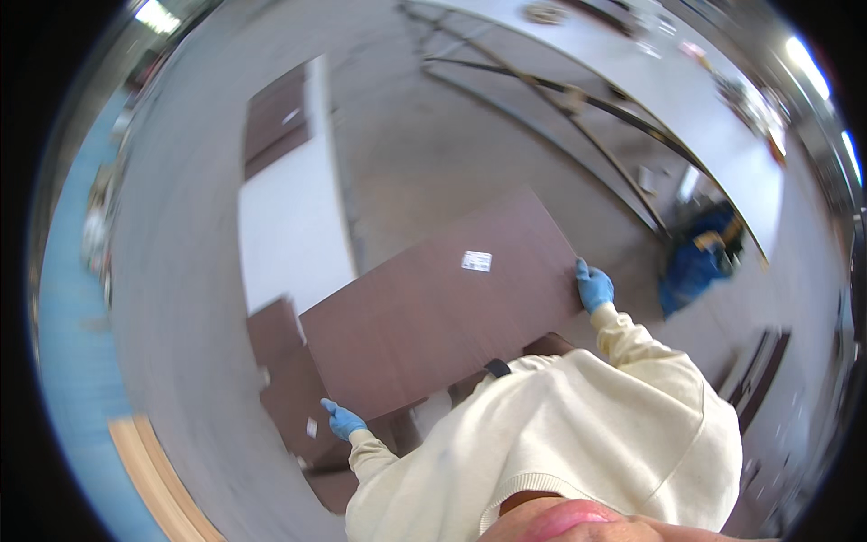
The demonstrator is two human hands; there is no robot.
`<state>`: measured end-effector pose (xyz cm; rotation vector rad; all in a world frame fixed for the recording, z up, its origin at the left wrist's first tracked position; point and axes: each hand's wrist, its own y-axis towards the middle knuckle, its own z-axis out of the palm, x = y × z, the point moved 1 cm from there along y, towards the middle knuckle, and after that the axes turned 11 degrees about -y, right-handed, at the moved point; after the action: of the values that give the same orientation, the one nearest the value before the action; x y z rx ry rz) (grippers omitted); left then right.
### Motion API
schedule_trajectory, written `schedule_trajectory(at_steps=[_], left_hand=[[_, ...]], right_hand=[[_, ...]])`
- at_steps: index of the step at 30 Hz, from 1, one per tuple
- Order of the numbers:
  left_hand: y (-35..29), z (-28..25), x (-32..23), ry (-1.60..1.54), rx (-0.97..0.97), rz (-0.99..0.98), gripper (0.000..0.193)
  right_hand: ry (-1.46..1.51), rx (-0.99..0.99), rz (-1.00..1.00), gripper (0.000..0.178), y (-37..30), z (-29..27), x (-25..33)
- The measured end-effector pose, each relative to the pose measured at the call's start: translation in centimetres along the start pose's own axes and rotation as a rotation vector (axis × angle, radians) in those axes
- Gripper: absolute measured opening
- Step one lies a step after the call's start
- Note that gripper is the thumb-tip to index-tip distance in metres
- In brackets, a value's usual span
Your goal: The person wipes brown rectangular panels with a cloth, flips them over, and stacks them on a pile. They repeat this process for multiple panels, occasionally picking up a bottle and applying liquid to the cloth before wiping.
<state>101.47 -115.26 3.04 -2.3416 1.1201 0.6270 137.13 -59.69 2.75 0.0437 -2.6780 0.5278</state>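
Observation:
A large reddish-brown rectangular panel with a small white label is held out in front of my body. My left hand, in a blue glove, grips its near left corner. At the right edge, my right hand, also gloved in blue, is closed with the thumb on top. The fingers under the panel are hidden on both sides. Below and left of it lie more brown panels, one with a white label.
Beyond the panel, a long white board has brown panels at its far end. A white-topped table with metal legs stands at the right, a blue bag beside it. Wooden planks lie at the lower left; dark strips lie right.

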Motion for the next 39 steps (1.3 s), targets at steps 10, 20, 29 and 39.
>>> schedule_trajectory(at_steps=[10, 20, 29, 39], left_hand=[[-26.3, 24.8, -24.8, -0.216, 0.363, 0.420, 0.096], [-50.5, 50.3, -46.3, -0.020, 0.617, 0.772, 0.093], [-72.5, 63.0, -55.8, 0.016, 0.854, 0.876, 0.092], [-90.2, 69.7, -53.9, 0.189, 0.968, 0.961, 0.084]], right_hand=[[0.150, -0.269, 0.400, 0.073, 15.1, -18.7, -21.7], [0.186, -0.637, 0.790, 0.075, 25.8, -24.9, -32.1], [0.280, -0.612, 1.039, 0.084, 32.4, -30.0, -39.5], [0.119, -0.481, 1.089, 0.084, 42.2, -37.6, -54.1]])
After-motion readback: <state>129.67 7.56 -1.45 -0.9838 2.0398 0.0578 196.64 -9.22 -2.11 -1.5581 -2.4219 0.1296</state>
